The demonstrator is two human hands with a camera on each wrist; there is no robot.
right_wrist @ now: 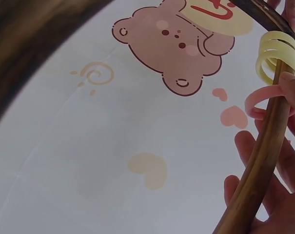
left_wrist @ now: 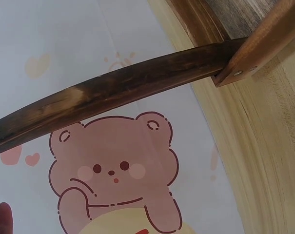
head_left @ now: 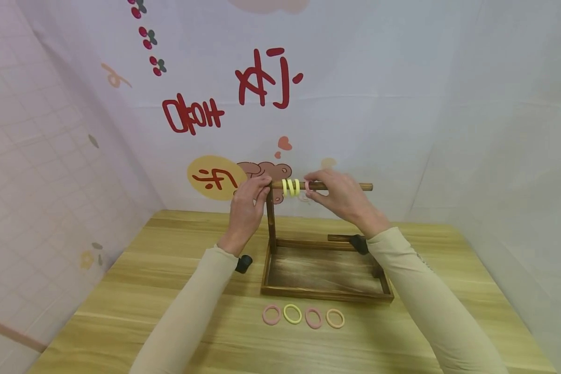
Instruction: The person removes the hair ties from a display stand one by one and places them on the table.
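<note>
A wooden stand has an upright post [head_left: 271, 218] and a horizontal bar [head_left: 365, 186] across its top. My left hand [head_left: 245, 210] grips the bar's left end, where it meets the post; few of its fingers show in the left wrist view. Three yellow rings [head_left: 290, 187] hang around the bar near that end. To their right, my right hand [head_left: 343, 197] pinches a pink ring [right_wrist: 257, 100] between thumb and fingers, with the bar passing through it. In the right wrist view, the other right fingers spread behind the bar.
The stand's shallow tray base [head_left: 327, 296] sits on the wooden table [head_left: 177, 249]. A shorter, lower bar [head_left: 338, 238] shows near the right sleeve. Before the tray lie two pink rings, a yellow ring [head_left: 292, 314] and an orange ring [head_left: 335, 318]. A printed cloth [head_left: 378, 104] hangs behind.
</note>
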